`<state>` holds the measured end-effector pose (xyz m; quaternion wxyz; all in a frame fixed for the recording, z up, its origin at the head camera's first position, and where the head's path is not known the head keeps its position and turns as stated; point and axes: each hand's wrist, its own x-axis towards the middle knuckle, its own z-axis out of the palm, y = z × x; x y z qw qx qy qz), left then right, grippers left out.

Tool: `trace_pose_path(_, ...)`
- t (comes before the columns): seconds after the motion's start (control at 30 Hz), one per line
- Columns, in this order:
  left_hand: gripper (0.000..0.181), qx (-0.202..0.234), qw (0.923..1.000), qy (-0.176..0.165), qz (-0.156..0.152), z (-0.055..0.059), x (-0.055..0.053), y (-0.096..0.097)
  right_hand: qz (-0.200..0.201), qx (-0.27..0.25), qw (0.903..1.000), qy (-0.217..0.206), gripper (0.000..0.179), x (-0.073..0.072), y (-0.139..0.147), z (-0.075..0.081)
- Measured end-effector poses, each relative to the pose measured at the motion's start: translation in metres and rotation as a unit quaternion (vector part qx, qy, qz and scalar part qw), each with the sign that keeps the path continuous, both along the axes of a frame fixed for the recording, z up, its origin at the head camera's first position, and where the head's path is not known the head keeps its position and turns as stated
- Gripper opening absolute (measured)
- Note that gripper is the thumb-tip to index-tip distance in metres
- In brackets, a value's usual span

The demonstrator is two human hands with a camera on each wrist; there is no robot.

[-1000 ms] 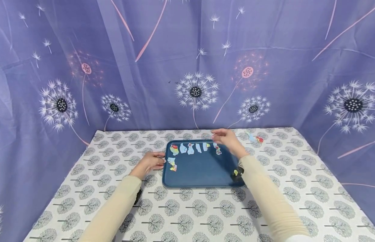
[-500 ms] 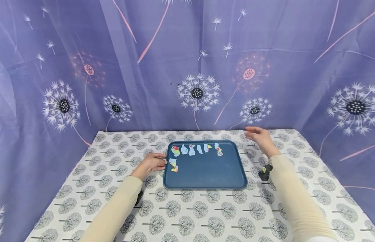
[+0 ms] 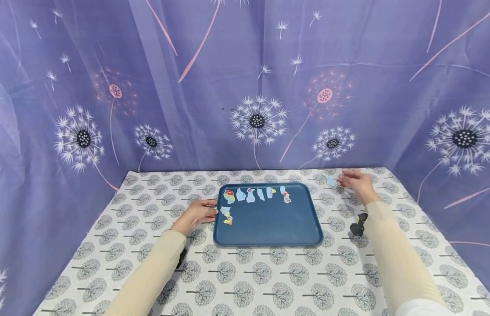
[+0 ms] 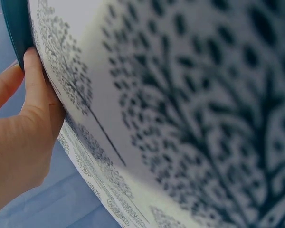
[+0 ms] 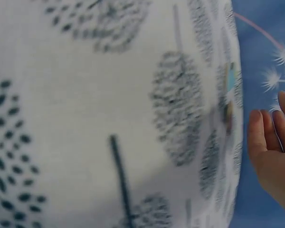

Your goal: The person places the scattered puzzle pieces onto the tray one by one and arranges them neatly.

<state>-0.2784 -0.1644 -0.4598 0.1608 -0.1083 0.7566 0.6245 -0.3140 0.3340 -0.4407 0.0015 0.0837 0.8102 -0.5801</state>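
Observation:
A dark blue tray (image 3: pixel 268 228) lies on the table, with several torn, colourful paper scraps (image 3: pixel 250 195) along its far edge and a few more at its left. At the tray's left rim, my left hand (image 3: pixel 195 215) holds the edge between thumb and fingertips; the left wrist view shows the fingertips (image 4: pixel 32 54) at the rim. To the tray's right, my right hand (image 3: pixel 358 184) reaches over a red scrap (image 3: pixel 340 184) beside a light blue scrap (image 3: pixel 330 180). The right wrist view shows its relaxed fingers (image 5: pixel 257 135) apart from the scraps, holding nothing.
A white cloth (image 3: pixel 260 276) with grey tree prints covers the table. Purple dandelion-print curtains (image 3: pixel 205 109) hang behind and at both sides. A dark camera (image 3: pixel 358 224) sits under the right wrist.
My right hand has moved right from above the tray's far edge to the loose scraps beyond it, its fingers now lower over the red one. My left hand stays at the tray's rim.

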Motion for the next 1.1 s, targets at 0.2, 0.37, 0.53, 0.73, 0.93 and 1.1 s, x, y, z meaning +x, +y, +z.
trace_pose_path(0.2,0.046,-0.003,1.0000,-0.005,0.001,0.000,0.002,0.001,-0.031,-0.019,0.9993,-0.009,0.055,-0.002,0.006,-0.017)
trace_pose_path(0.37,0.046,-0.006,1.0000,-0.006,0.001,-0.001,0.002,0.000,-0.045,0.011,0.9989,-0.009,0.056,-0.002,0.007,-0.022)
trace_pose_path(0.53,0.046,-0.005,1.0000,0.000,-0.001,0.001,0.001,-0.001,-0.047,0.072,0.9961,-0.020,0.057,-0.002,0.004,-0.020)
trace_pose_path(0.73,0.046,-0.010,0.9999,-0.006,-0.006,0.000,0.002,0.000,-0.057,0.099,0.9930,-0.028,0.055,-0.002,0.004,-0.025)
trace_pose_path(0.93,0.046,-0.010,0.9999,0.002,-0.004,-0.001,0.001,0.001,-0.065,0.111,0.9913,-0.029,0.053,-0.004,0.003,-0.027)
trace_pose_path(1.1,0.045,-0.010,0.9999,0.004,-0.004,0.000,0.001,0.000,-0.080,0.104,0.9912,-0.019,0.052,-0.006,0.002,-0.027)
